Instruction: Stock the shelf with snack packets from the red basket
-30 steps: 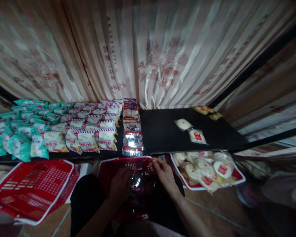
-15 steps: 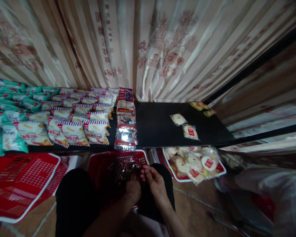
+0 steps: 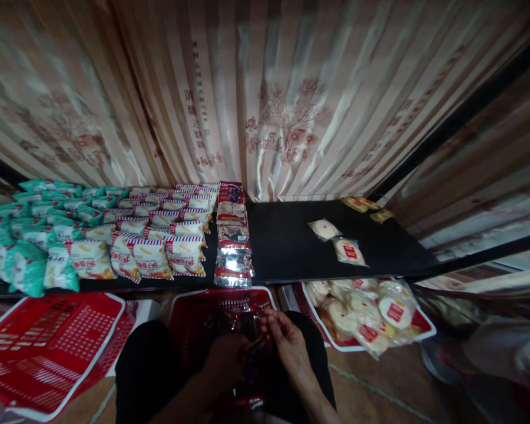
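Observation:
My left hand point(image 3: 227, 356) is over my lap, dark and partly lost in shadow, its fingers curled at a dark shiny packet point(image 3: 249, 403) with red and silver edges. Beside it my right hand point(image 3: 285, 337) is closed in a pinch, thumb against fingertips; whatever is between them is too dark to make out. Beyond both hands stands a red basket point(image 3: 189, 318) with dark glossy packets point(image 3: 238, 318) in it. A column of dark red and silver packets point(image 3: 233, 235) overlaps on the black shelf point(image 3: 282, 241) ahead.
White striped snack bags point(image 3: 183, 256) and green bags point(image 3: 29, 268) fill the shelf's left. Two round wrapped cakes point(image 3: 350, 252) lie on its right, near yellow packets point(image 3: 360, 204). Below are a red basket point(image 3: 66, 341) and a basket point(image 3: 335, 341) of wrapped cakes. A curtain point(image 3: 229, 88) hangs behind.
The view has tilted up and shifted left, so everything appears lower and further right. My left hand has drawn back toward my lap, where a shiny packet now shows. My right hand stays pinched.

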Tool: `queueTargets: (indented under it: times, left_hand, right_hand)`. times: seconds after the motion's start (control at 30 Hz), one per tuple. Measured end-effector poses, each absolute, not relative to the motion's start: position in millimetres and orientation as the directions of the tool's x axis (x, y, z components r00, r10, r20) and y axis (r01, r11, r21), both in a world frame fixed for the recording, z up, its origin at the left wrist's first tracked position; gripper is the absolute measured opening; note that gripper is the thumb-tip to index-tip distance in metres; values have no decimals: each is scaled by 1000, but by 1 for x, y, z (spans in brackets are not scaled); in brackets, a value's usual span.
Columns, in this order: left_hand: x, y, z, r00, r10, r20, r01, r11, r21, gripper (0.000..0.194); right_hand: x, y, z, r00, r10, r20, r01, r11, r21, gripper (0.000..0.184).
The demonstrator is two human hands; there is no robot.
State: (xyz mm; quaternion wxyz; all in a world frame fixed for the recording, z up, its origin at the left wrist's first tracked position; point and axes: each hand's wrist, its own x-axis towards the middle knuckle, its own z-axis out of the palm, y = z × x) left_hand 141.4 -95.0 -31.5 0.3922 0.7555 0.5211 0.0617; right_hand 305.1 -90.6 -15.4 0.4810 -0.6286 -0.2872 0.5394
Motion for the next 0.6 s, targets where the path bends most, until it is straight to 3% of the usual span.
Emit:
queueTargets:
  times: [0.17,0.33,0.5,0.6]
  left_hand:
    - [118,-92,17,448,872,-195,599,-131,790,23]
    - [116,-79,55,380,905,-194,411,23,911,35]
    - [121,-53,65,170,978,-117,286,65,956,36]
    - [124,-40,67,102,986,-130,291,96,952,35]
  right_hand:
    - [296,-103,11,190,912,-363,-57,-359,-932,51]
    - [290,-117,24,76,890,-450,-248,-420,-873,69]
    - [276,-122,34,-127,937,-326,-199,-347,-917,51]
    - [264,-119,37,-112,954,-277,-236,-296,-925,48]
